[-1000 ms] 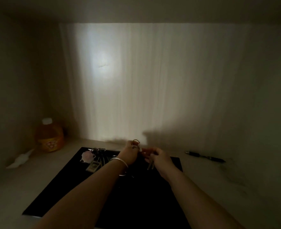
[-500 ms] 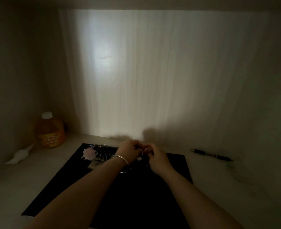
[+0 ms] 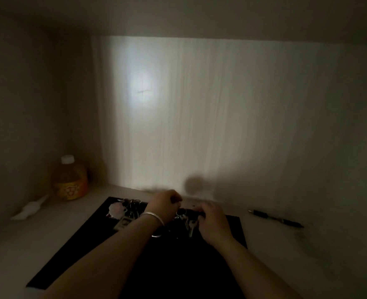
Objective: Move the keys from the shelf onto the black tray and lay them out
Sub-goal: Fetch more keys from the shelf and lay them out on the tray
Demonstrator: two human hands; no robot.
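Note:
The black tray (image 3: 87, 251) lies flat on the dim shelf in front of me. A bunch of keys with a pink charm and a small tag (image 3: 124, 212) rests at its far left corner. A second set of silver keys on a ring (image 3: 189, 223) lies at the tray's far edge between my hands. My left hand (image 3: 165, 205), a bracelet on its wrist, is curled over the ring end. My right hand (image 3: 212, 223) has its fingers closed on the other side of that set. The exact grip is hidden in shadow.
An orange juice bottle (image 3: 70, 180) stands in the back left corner, with a small white object (image 3: 30, 209) lying beside it. A black pen (image 3: 275, 219) lies on the shelf right of the tray. The back wall (image 3: 200, 115) is close behind the tray.
Both hands have come down from above the tray to its surface, and the silver keys now rest on the tray between them. The view has tilted slightly.

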